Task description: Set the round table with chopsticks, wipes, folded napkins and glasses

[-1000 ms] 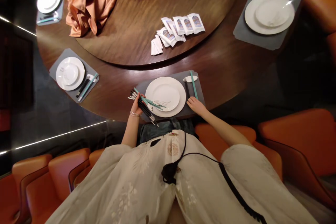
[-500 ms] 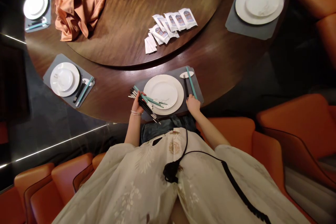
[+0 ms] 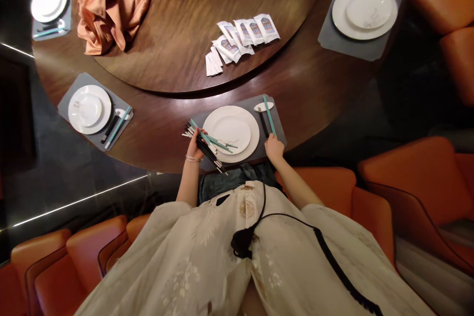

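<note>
1. While your left hand (image 3: 195, 145) closes around a loose bundle of black and teal chopsticks (image 3: 207, 150), your forearm rises from the near edge of the round wooden table (image 3: 159, 158), a thin bracelet (image 3: 192, 158) at the wrist. The bundle fans out across the left rim of a white dinner plate (image 3: 247, 145), with its teal sticks reaching the smaller white plate (image 3: 227, 134) stacked on it.

2. Your right arm reaches forward from a cream embroidered robe sleeve (image 3: 314, 210), and your right hand (image 3: 274, 149) sits at the near edge of a grey placemat (image 3: 278, 126). Its fingertips (image 3: 273, 138) meet the lower end of a single teal chopstick (image 3: 269, 114); you cannot tell whether they are gripping it.

3. Just left of that teal chopstick lies a black chopstick (image 3: 263, 122), both running up to a white chopstick rest (image 3: 263, 106).

4. Toward the table's far edge, a turntable (image 3: 155, 69) carries wrapped packets (image 3: 246, 34) and a crumpled copper napkin (image 3: 107, 15). Other place settings (image 3: 89, 108) sit along the table's left edge.
</note>
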Motion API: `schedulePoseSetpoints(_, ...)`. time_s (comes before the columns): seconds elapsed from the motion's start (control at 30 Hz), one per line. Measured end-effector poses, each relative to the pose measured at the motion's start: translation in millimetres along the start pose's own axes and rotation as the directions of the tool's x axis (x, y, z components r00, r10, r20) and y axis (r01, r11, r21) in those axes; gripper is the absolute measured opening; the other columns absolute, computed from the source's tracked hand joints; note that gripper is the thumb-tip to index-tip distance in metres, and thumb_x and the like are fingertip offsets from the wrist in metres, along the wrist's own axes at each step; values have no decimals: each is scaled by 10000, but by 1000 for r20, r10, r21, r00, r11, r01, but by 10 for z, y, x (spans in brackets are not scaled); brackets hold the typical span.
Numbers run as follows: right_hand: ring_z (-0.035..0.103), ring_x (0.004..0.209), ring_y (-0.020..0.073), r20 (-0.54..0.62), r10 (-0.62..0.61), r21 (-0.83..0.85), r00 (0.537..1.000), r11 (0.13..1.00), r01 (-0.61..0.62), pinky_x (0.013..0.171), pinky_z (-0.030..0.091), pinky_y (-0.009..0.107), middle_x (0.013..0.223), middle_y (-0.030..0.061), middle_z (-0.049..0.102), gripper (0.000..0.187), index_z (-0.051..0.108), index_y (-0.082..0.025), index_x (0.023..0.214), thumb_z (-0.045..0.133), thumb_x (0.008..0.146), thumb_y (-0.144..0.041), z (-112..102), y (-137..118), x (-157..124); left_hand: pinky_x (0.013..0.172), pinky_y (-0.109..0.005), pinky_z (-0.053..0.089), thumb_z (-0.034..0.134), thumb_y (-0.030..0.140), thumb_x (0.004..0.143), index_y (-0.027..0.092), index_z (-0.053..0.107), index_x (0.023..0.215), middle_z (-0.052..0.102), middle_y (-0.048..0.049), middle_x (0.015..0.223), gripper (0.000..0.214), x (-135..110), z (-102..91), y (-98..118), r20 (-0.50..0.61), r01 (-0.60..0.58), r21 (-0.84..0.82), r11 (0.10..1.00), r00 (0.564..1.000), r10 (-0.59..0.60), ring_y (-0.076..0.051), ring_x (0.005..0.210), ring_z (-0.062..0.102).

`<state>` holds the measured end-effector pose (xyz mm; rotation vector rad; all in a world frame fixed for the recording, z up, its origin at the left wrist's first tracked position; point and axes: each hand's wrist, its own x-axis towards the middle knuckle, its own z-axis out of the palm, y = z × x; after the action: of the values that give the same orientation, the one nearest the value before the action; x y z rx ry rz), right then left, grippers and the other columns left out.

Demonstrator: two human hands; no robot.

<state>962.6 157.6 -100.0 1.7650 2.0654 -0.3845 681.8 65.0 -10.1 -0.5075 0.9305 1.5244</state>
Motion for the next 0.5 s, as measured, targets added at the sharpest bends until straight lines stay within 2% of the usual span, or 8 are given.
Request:
schedulePoseSetpoints(0.13,688,921,268,3,0,12,1000,1000,0,736,490,311,1073,224,630,285,500,-86,1170,363,964,-228,-6,-22,1,423,-61,400,468,288,984,133,583,764,581,10,655,293,-9,10,-11,4,-37,-17,999,999,37,-10,503,519)
schedulePoseSetpoints(0.27,681,926,268,-3,32,104,999,994,-32,758,488,324,1074,213,640,320,508,-104,1180,422,959,-319,-172,47,-16,446,-57,408,455,277,990,146,592,767,591,11,688,293,-1,13,-34,7,-54,-26,998,999,54,-10,543,542)
schedulePoseSetpoints(0.33,673,932,269,-24,107,196,994,976,-100,773,486,332,1056,194,658,327,522,-121,1178,427,958,-344,-313,205,7,450,-61,411,427,275,999,154,602,766,597,7,697,316,22,33,-62,-5,-56,-7,998,998,56,-17,573,560)
schedulePoseSetpoints(0.43,662,939,269,-51,232,336,971,920,-203,790,483,340,1004,157,690,294,567,-138,1141,439,946,-316,-528,609,77,439,-64,408,458,262,987,158,617,773,603,6,699,287,81,114,-157,-27,-58,24,998,998,58,-28,609,584)
schedulePoseSetpoints(0.5,660,912,248,-54,246,414,968,887,-203,788,484,326,983,140,702,261,604,-141,1096,472,923,-285,-640,915,117,425,-64,399,493,249,971,156,619,776,606,8,696,250,128,209,-271,-26,-45,29,999,999,46,-31,618,594)
